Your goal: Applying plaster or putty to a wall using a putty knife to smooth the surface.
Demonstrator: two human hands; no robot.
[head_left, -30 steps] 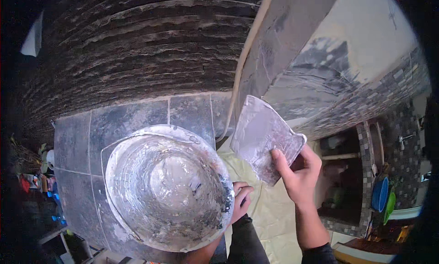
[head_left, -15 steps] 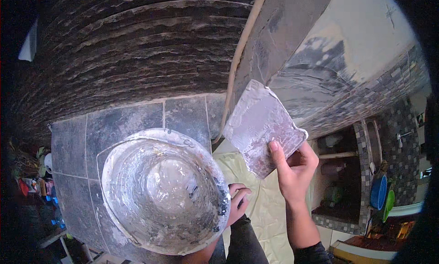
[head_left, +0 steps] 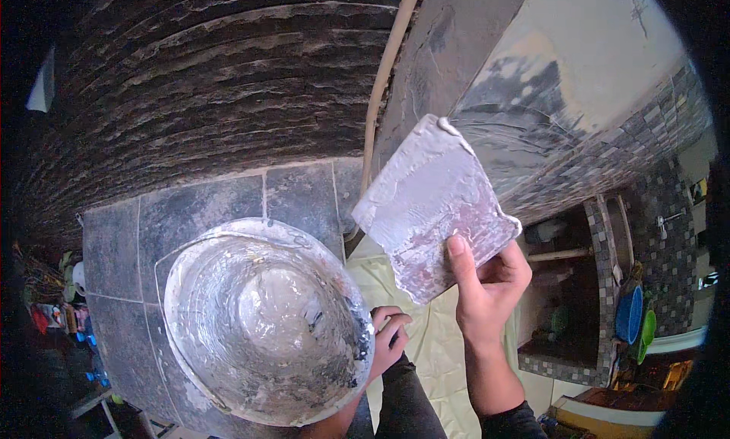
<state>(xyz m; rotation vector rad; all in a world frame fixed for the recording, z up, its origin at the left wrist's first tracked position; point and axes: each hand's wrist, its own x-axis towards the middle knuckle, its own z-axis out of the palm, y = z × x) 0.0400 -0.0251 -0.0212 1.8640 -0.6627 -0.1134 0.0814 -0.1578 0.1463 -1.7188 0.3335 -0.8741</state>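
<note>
My right hand holds a flat, squarish scraper plate coated with pale grey paste, its thumb on the face and fingers curled behind. To its lower left, a metal-looking, paste-crusted bucket with a wire handle stands over a dark tiled ledge, with pale wet material in its bottom. My left hand is at the bucket's right side, fingers curled; what they hold, if anything, is hidden, and its forearm is partly behind the bucket.
A dark stone wall rises beyond the ledge, a pipe beside it. A smeared plaster surface spans the upper right. Below lie a pale yellow sheet and a mosaic-edged recess, with blue and green basins rightward.
The plate in my right hand has moved up and leftward against the background and turned slightly. The view has shifted slightly; my left hand stays by the bucket.
</note>
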